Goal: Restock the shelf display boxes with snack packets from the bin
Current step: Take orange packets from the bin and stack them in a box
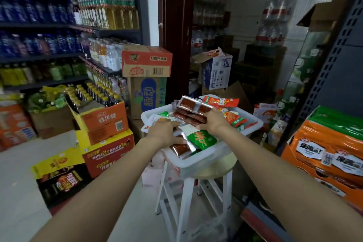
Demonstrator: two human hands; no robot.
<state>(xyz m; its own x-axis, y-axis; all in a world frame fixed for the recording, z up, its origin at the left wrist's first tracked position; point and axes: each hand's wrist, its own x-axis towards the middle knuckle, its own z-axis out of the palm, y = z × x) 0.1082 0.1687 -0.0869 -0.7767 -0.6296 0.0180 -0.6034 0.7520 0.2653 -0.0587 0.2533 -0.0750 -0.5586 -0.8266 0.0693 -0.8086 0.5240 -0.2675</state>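
A white bin (253,124) full of snack packets sits on a white stool (198,188) in front of me. My right hand (213,122) grips a stack of clear packets with brown-red snack squares (191,109), lifted over the bin's middle. My left hand (167,130) reaches into the bin's near left side, fingers curled around more packets there. Another brown-red packet (179,148) and a green packet (202,139) lie at the near rim. Red and green packets (227,111) fill the far side. An orange display box (324,155) of packets stands at my right.
Drink shelves (49,45) line the left wall. Stacked cartons (107,124) crowd the floor at left and behind the bin (146,63). A dark perforated shelf upright (322,76) rises at right. More boxes and water packs fill the back room.
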